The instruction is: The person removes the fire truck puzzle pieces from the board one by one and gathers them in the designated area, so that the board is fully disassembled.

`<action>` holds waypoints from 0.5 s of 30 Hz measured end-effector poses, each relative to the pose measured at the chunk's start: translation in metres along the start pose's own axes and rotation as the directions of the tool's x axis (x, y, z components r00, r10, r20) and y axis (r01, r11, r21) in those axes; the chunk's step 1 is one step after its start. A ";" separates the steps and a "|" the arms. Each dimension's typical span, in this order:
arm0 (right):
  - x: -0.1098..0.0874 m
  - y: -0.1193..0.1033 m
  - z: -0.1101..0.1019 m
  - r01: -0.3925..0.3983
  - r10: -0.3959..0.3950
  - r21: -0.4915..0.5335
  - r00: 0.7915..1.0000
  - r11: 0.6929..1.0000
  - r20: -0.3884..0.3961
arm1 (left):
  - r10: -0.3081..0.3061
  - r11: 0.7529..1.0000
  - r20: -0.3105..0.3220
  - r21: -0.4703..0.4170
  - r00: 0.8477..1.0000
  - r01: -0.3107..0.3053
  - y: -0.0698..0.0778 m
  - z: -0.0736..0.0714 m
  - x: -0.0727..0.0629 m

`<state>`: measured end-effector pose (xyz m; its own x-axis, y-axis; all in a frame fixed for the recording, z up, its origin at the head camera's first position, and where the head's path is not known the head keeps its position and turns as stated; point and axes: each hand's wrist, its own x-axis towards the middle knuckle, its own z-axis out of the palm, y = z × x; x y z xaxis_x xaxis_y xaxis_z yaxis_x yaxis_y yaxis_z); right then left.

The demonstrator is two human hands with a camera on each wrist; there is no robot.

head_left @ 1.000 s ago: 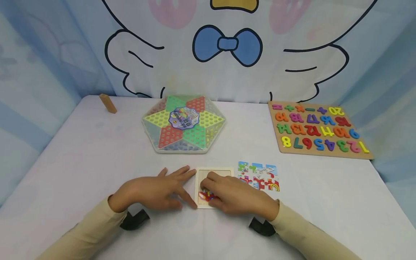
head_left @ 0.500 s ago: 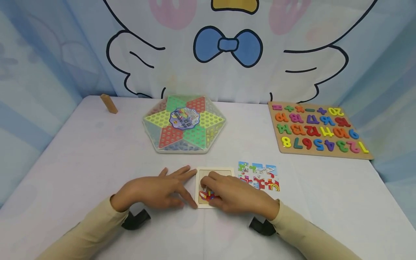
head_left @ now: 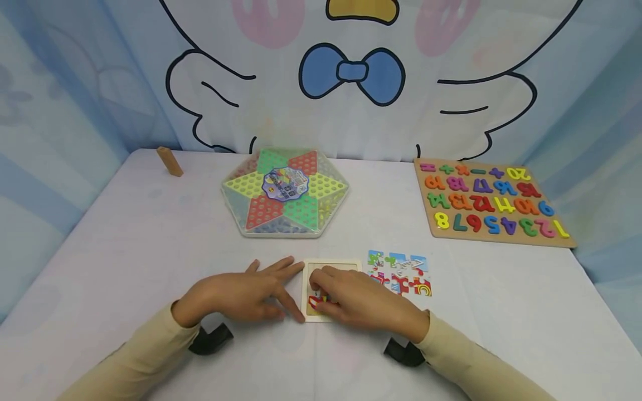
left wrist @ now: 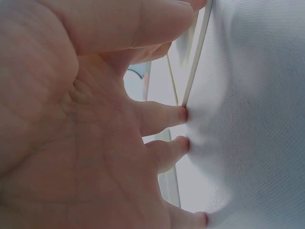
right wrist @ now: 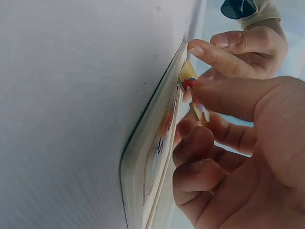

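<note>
A small wooden puzzle tray (head_left: 332, 264) lies flat in the middle of the table in the head view. My left hand (head_left: 241, 295) has its fingers spread, with two fingertips at the corners of the tray's left side. My right hand (head_left: 366, 298) is over the tray. In the right wrist view its thumb and curled fingers pinch a colourful jigsaw piece (right wrist: 189, 82), which stands tilted up off the tray. Other printed pieces (right wrist: 162, 136) lie inside the tray, largely hidden by the right hand from above. Several jigsaw pieces (head_left: 399, 273) lie together on the cloth right of the tray.
A hexagonal Chinese checkers set (head_left: 301, 220) lies behind the tray. A wooden number board (head_left: 435, 229) is at the back right, and a small wooden block (head_left: 169, 161) stands at the back left. White cloth (head_left: 125, 250) covers the table.
My right thumb has shifted up and left over the tray, and the red-printed piece beneath it has changed its tilt. The left hand has stayed at the tray's left side.
</note>
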<state>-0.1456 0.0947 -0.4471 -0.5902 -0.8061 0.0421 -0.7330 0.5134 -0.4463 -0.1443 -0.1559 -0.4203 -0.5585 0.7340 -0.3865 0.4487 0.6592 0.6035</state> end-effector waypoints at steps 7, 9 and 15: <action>0.003 0.001 0.000 0.019 -0.020 0.116 1.000 0.993 0.006 | 0.004 1.000 0.002 -0.004 1.000 -0.004 0.000 -0.001 -0.001; 0.003 0.002 0.001 0.020 -0.021 0.132 1.000 0.991 0.009 | 0.004 1.000 0.001 -0.003 1.000 -0.004 0.000 -0.001 -0.001; 0.002 0.003 0.001 0.025 -0.028 0.163 1.000 0.986 0.014 | 0.009 1.000 -0.001 0.001 1.000 -0.009 0.000 0.000 0.000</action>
<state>-0.1483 0.0938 -0.4492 -0.5647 -0.8243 0.0418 -0.6828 0.4381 -0.5848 -0.1447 -0.1562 -0.4202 -0.5550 0.7399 -0.3803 0.4542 0.6525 0.6066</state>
